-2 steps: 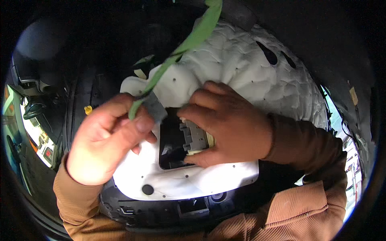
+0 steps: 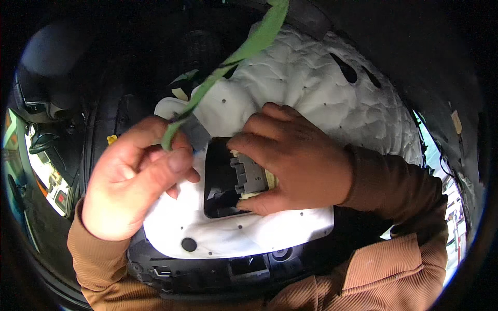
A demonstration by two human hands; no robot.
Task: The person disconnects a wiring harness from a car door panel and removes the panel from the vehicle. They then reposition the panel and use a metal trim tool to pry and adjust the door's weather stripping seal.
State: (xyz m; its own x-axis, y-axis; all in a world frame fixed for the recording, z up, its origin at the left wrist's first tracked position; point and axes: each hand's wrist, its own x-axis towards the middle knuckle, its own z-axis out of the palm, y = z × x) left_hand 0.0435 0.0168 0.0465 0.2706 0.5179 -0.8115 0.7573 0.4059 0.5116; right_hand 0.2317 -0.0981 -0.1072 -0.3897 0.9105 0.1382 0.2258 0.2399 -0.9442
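My left hand [image 2: 148, 173] is closed in a pinch, with thumb and index finger drawn together. A long, narrow green strip [image 2: 246, 49] slants from the top of the view down to these fingers, its lower end lying over the index finger. Spread over a grey plastic block with cream edges [image 2: 252, 176], my right hand [image 2: 295, 158] grips it from above, fingers on the far side and thumb on the near side. The block sits at a dark rectangular opening [image 2: 218, 181] in a white padded sheet [image 2: 207, 233]. My right palm hides part of the block.
The white sheet covers a black vehicle panel [image 2: 207, 274] and rises into quilted padding [image 2: 332, 98] at the far right. A small yellow clip [image 2: 112, 139] is left of my left hand. At far left, a vehicle interior [image 2: 46, 145] shows.
My left hand has shifted slightly left with the strip's lower end. A flat grey piece beside its fingertips is no longer plainly visible. My right hand stays on the block.
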